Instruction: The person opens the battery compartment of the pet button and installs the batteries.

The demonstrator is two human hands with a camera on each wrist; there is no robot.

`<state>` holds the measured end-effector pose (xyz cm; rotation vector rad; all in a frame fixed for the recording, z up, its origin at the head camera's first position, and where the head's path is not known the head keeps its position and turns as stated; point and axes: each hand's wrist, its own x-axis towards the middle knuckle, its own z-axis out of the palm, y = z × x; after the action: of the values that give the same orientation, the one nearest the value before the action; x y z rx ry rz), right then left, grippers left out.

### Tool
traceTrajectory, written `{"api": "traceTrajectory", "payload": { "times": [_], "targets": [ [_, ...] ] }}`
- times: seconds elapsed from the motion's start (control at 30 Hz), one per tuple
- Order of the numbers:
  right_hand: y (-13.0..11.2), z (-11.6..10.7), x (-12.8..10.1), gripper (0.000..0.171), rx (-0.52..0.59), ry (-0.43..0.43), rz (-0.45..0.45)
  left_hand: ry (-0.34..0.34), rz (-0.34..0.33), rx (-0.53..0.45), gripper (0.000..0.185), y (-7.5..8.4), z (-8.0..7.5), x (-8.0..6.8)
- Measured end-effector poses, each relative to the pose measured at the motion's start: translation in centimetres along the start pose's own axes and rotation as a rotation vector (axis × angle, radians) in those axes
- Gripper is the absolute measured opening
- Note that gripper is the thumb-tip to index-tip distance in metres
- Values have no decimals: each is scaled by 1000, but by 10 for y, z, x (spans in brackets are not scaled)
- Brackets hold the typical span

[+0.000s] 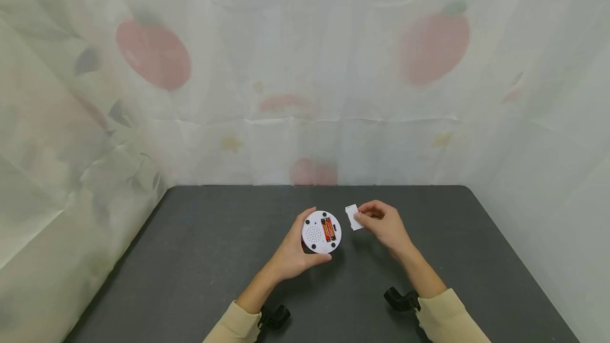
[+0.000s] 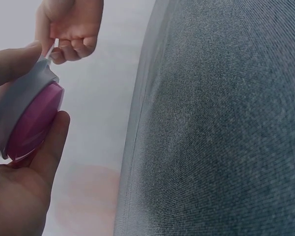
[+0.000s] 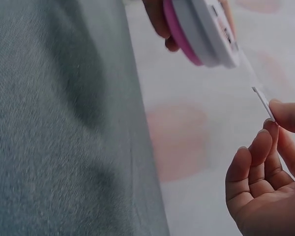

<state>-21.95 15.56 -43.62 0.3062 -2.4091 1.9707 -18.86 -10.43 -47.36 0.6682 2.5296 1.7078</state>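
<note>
**Back side up, cover off**

Left hand [image 1: 290, 253] was wrapped round a round white gadget [image 1: 321, 232], held just above the desk [image 1: 200, 258] with its back tilted up so the open battery bay showed. Right hand [image 1: 383, 224] pinched the little white cover [image 1: 352, 217] just beside it. Fruit-print sheet [image 1: 305, 68] hung behind.

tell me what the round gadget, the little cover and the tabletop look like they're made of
Round gadget: probably moulded plastic, smooth matte white back with speaker holes, glossy pink face in the wrist views. Little cover, pinched in the right hand: likely the same thin white plastic. Tabletop: dark grey, finely grained, perhaps fabric or textured laminate.
</note>
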Motion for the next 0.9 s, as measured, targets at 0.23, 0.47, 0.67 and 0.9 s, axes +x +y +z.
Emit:
{"api": "traceTrajectory", "payload": {
  "times": [0.23, 0.47, 0.67, 0.9],
  "targets": [
    [2, 3, 0, 25, 54, 18, -38, 5, -3, 10, 108, 1, 0, 0],
    [-7, 8, -3, 25, 77, 18, -53, 16, 8, 16, 108, 0, 0, 1],
    [-11, 14, -5, 24, 81, 10, -65, 12, 14, 9, 108, 0, 0, 2],
    [-12, 21, -8, 24, 115, 2, -84, 6, 16, 3, 108, 1, -1, 1]
  ]
}}
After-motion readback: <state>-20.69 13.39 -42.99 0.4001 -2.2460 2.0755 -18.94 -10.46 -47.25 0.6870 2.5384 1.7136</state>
